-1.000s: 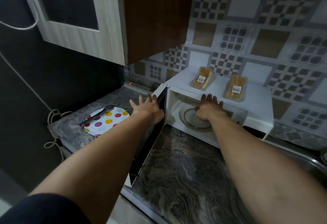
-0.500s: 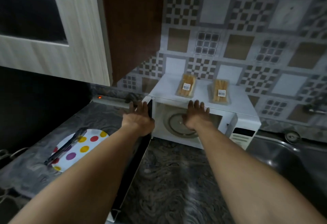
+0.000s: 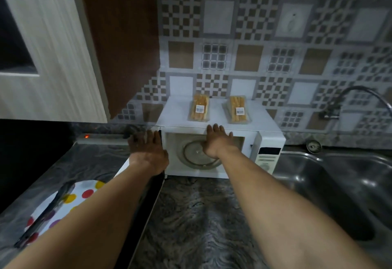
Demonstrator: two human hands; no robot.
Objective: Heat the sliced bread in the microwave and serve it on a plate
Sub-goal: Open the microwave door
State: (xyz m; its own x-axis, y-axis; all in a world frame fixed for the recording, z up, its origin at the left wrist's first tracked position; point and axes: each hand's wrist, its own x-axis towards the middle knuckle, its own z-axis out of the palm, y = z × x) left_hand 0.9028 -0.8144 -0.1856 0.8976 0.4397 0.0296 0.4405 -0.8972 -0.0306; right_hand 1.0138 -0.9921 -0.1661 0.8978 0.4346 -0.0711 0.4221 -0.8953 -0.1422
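Marbled counter (image 3: 201, 222), tiled wall (image 3: 265, 46), microwave (image 3: 269, 139).

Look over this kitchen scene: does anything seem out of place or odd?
Nothing is spilled or damaged. Mildly odd: two bread packs lie on top of the microwave, and tongs rest across the dotted plate.

Dim kitchen: patterned grey-brown tiled wall (image 3: 254, 41) behind, pale wood-grain cabinet door (image 3: 53, 56) upper left beside a dark brown panel (image 3: 121, 35), marbled dark counter (image 3: 201, 215), steel sink (image 3: 339, 183) with tap (image 3: 358, 92) at right.
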